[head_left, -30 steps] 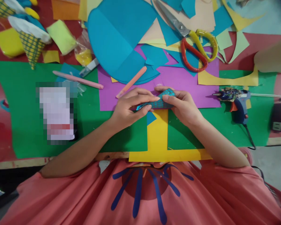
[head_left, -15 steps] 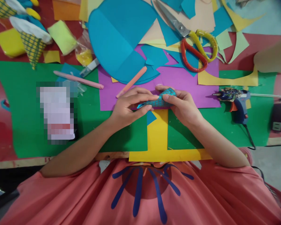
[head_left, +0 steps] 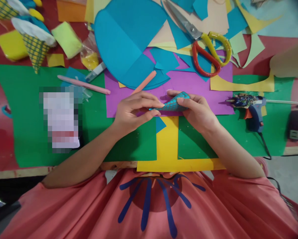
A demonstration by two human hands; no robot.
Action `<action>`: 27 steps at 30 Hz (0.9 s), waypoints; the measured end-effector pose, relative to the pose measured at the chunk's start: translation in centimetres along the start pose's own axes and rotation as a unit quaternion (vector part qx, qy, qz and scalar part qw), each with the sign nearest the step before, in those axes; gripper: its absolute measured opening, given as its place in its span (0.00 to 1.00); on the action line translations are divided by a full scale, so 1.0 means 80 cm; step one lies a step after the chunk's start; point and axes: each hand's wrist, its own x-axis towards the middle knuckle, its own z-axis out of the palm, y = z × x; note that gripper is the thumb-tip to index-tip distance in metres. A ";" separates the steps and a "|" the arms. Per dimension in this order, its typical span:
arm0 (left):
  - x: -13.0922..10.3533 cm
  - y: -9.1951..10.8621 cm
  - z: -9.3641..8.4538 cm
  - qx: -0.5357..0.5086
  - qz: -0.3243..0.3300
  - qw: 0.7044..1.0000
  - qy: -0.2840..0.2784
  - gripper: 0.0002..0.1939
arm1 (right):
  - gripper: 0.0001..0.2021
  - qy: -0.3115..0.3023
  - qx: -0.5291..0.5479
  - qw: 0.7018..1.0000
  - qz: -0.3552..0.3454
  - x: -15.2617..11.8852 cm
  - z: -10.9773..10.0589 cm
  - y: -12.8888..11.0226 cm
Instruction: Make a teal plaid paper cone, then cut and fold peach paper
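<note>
A small blue paper cone (head_left: 173, 104) with a grid pattern lies sideways between my hands, its narrow end to the left. My right hand (head_left: 200, 111) grips the wide end, thumb pressed on the near face and fingers behind. At the narrow tip, my left hand (head_left: 134, 111) pinches with thumb and fingertips. Beneath the hands are a purple sheet (head_left: 203, 99) and a yellow strip (head_left: 167, 142). An orange pen-like stick (head_left: 147, 81) lies just beyond my left fingers, partly covered by them.
Scissors (head_left: 201, 43) with red and yellow handles lie among paper scraps at the back right. A glue gun (head_left: 253, 108) rests to the right, its cord hanging off the edge. Large blue paper discs (head_left: 121, 36), a pink pen (head_left: 84, 85) and a blurred-out object (head_left: 61, 119) are farther left.
My left hand has shifted slightly left toward the cone's tip. More of the cone's patterned side now shows between my hands, and my right hand has moved a little right.
</note>
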 end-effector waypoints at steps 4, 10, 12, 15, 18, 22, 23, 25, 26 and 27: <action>0.003 0.002 0.004 -0.035 0.015 0.999 0.012 0.12 | 0.09 0.000 0.002 1.000 -0.002 0.001 -0.001 0.002; 0.000 -0.003 0.005 -0.046 -0.062 0.997 0.020 0.06 | 0.09 0.006 -0.011 1.000 0.005 -0.001 0.001 0.002; -0.001 -0.006 0.004 -0.042 -0.085 0.995 0.019 0.07 | 0.10 0.005 -0.008 1.000 0.008 -0.001 0.001 0.002; 0.000 -0.007 0.005 -0.059 -0.102 0.993 0.027 0.06 | 0.10 0.002 -0.018 1.000 0.003 -0.002 0.000 0.002; 0.000 -0.006 0.006 -0.103 -0.085 0.990 0.039 0.05 | 0.10 0.000 -0.036 0.999 -0.001 -0.002 -0.001 0.002; -0.001 -0.007 0.006 -0.127 -0.095 0.986 0.042 0.06 | 0.11 -0.007 -0.032 0.999 -0.004 -0.001 -0.001 0.003; -0.001 -0.008 0.005 -0.132 -0.099 0.985 0.043 0.06 | 0.10 -0.012 -0.025 1.000 -0.007 0.000 -0.001 0.003; 0.000 -0.009 0.004 -0.155 -0.095 0.982 0.048 0.07 | 0.09 -0.024 -0.019 0.999 -0.012 0.001 -0.001 0.003; 0.001 -0.010 0.004 -0.170 -0.095 0.979 0.053 0.07 | 0.09 -0.026 -0.024 0.999 -0.015 0.002 -0.001 0.003; 0.003 -0.010 0.003 -0.182 -0.098 0.976 0.062 0.06 | 0.10 -0.023 -0.035 0.999 -0.018 0.003 -0.002 0.002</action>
